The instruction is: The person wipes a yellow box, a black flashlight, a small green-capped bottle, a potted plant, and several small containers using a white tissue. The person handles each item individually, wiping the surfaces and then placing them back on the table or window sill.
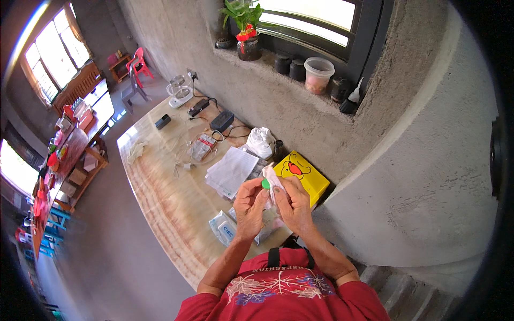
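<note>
Both my hands are raised together over the near end of the table. My left hand (249, 207) pinches a small green round piece (265, 183), perhaps a cap; its exact kind is too small to tell. A pale pinkish-white cloth or tissue (273, 178) is bunched against it, gripped by my right hand (294, 207). Fingers hide part of both things. Below my left hand lies a white and blue soft packet (223, 228). Beyond my hands, white paper sheets (231, 170) are spread on the table, and a yellow box (310, 179) with a cartoon face stands just past my right hand.
Along the wall side of the marble-patterned table (166, 200) are a white crumpled bag (261, 142), a black adapter (221, 121), cables and a small white appliance (180, 95). The window ledge holds a plant (244, 21), dark jars and a clear tub (318, 75).
</note>
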Available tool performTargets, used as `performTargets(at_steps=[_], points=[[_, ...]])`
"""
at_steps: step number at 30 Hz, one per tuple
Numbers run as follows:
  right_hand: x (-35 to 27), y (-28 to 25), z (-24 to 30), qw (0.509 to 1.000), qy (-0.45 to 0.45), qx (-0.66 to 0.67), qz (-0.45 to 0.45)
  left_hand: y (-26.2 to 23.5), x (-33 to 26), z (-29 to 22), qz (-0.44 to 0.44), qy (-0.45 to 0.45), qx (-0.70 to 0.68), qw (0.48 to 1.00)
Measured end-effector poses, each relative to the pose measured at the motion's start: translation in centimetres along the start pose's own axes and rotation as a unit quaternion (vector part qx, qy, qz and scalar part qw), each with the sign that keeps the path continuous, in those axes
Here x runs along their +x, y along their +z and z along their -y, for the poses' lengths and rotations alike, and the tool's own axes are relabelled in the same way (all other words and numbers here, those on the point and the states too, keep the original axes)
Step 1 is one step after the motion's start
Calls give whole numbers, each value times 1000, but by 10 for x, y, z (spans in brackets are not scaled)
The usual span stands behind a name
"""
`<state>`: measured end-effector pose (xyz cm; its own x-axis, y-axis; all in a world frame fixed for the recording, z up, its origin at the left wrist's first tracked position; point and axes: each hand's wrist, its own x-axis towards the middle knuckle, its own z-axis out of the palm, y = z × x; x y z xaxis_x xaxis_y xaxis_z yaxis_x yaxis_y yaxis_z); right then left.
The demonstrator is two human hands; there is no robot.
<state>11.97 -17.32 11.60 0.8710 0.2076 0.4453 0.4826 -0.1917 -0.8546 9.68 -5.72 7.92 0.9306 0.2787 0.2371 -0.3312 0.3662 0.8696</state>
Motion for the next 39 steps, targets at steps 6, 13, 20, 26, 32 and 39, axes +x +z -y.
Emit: performTargets(at_steps=[6, 13, 20, 26, 32, 39], points=[[-34, -1, -11, 967, -147, -169, 120, 0, 10, 4, -57, -99, -153, 982], [2, -13, -5, 996, -71, -59, -7, -10, 12, 23, -30, -109, -268, 957], [2, 7, -25, 991, -75, -114, -8, -8, 14, 27, -24, -128, -273, 953], [-27, -9, -39, 971, -132, -150, 133, -15, 22, 29, -59, -126, -215, 967], [8, -28, -17, 999, -37, -12, 1, -6, 14, 24, 6, -109, -181, 977], [-5, -3, -25, 995, -70, -75, -3, -4, 5, 23, -22, -95, -163, 982]])
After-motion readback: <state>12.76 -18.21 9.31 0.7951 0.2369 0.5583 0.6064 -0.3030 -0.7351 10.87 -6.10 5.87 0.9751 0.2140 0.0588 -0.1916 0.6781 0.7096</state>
